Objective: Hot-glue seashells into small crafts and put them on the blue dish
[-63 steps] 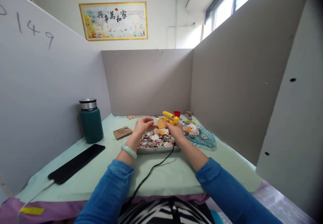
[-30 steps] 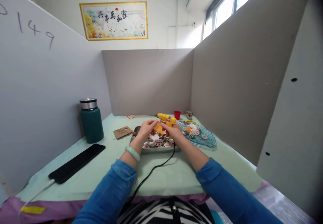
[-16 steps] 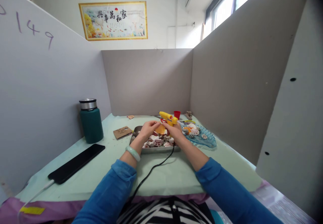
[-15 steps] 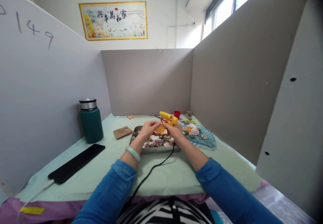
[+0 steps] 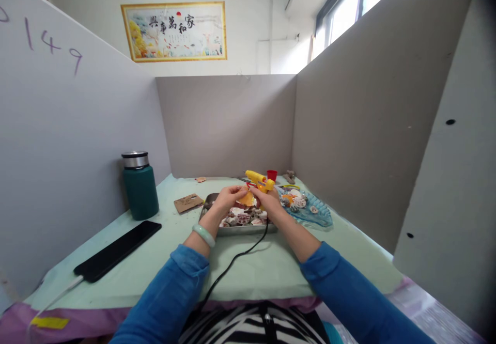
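- The black cord (image 5: pixel 232 264) runs slack from the table's near edge up to the tool, so it seems to leave the tool free to move.
- A black phone (image 5: pixel 116 250) lies flat at the left, well apart from the hands.
- The left hand (image 5: pixel 225 202) is pinched shut on an orange shell (image 5: pixel 246 198), holding it up over the metal tray (image 5: pixel 236 230) of shells, presumably to turn its face toward the nozzle.
- The right hand (image 5: pixel 271 204) is clamped round the grip of the yellow glue gun (image 5: pixel 259 181), whose nozzle points left and meets the shell.
- A blue dish (image 5: pixel 315 215) with a few shells sits just right of the tray, within easy reach.
- A green flask (image 5: pixel 140 185) stands upright against the left partition; a red cup (image 5: pixel 272 175) stands behind the gun.
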The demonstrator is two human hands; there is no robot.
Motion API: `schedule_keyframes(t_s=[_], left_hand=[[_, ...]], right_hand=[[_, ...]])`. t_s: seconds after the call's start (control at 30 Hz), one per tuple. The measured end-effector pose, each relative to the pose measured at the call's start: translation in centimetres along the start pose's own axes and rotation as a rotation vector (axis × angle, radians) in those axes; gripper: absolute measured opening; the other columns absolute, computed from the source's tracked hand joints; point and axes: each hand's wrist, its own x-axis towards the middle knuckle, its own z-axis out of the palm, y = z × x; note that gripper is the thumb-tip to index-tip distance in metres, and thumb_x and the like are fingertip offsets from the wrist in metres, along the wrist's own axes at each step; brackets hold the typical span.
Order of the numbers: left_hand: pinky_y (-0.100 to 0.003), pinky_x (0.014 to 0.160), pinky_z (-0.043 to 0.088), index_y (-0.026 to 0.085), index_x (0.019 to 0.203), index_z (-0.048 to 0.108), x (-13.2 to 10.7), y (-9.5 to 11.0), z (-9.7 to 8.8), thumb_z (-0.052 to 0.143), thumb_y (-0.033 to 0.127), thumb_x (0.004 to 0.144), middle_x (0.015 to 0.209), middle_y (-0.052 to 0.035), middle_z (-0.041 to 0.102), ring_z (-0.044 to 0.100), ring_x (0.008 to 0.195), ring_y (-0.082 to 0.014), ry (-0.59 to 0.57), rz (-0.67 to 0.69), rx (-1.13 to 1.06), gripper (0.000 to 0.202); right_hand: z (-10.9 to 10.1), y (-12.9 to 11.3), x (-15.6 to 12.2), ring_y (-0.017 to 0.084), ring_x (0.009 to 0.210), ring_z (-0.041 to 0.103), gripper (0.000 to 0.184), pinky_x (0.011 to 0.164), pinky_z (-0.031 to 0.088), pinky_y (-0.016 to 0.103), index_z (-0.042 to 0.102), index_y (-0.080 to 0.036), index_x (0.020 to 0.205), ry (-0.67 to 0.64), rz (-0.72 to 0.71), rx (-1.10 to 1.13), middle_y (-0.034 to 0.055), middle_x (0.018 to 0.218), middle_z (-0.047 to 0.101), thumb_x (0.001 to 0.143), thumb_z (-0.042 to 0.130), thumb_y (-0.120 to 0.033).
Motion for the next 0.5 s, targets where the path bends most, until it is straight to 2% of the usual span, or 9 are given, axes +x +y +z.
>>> schedule_keyframes(t_s=[0.13, 0.3, 0.5], left_hand=[[-0.025, 0.056, 0.051, 0.011, 0.091, 0.067, -0.06, 0.1, 0.1, 0.075, 0.039, 0.064, 0.086, -0.0087, 0.068, 0.064, 0.072, -0.0177, 0.005, -0.01, -0.031, 0.04], [-0.025, 0.056, 0.053, 0.013, 0.095, 0.066, -0.04, -0.23, -0.05, 0.075, 0.038, 0.067, 0.089, -0.0083, 0.067, 0.064, 0.072, -0.0168, -0.044, -0.024, -0.116, 0.039], [-0.025, 0.056, 0.054, 0.012, 0.093, 0.068, 0.09, -0.33, -0.03, 0.075, 0.034, 0.068, 0.089, -0.009, 0.066, 0.063, 0.073, -0.0155, -0.048, -0.021, -0.177, 0.035]], right_hand=[[0.04, 0.01, 0.03, 0.009, 0.038, 0.043, 0.021, 0.038, 0.035, 0.021, 0.058, -0.017, 0.062, 0.022, 0.01, -0.005, -0.0049, 0.039, 0.046, 0.066, 0.065, -0.037], [0.02, 0.35, 0.22, 0.01, 0.039, 0.043, 0.023, 0.038, 0.035, 0.021, 0.059, -0.017, 0.063, 0.004, -0.008, -0.016, -0.0046, 0.041, 0.047, 0.066, 0.065, -0.039], [-0.15, 0.75, 0.44, 0.013, 0.046, 0.05, 0.025, 0.043, 0.038, 0.023, 0.061, -0.017, 0.066, -0.004, -0.031, -0.122, -0.002, 0.046, 0.052, 0.068, 0.063, -0.042]])
